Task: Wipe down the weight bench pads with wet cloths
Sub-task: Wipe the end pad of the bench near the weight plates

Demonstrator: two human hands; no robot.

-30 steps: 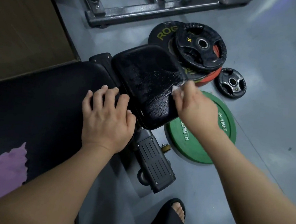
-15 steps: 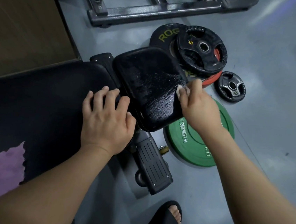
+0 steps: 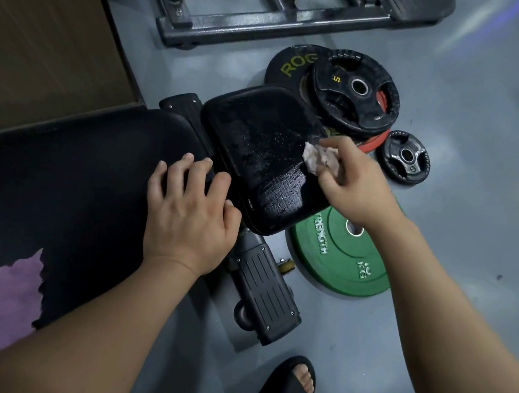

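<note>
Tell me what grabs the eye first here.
The right hand pinches a crumpled cloth at the right edge of the small pad, which glistens wet. The left hand rests on the long pad beside it. A green plate lies on the floor under the right wrist.

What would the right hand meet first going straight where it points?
Likely the small seat pad: the right hand, gripping the cloth, points up-left across its wet top, though contact is unclear.
</note>
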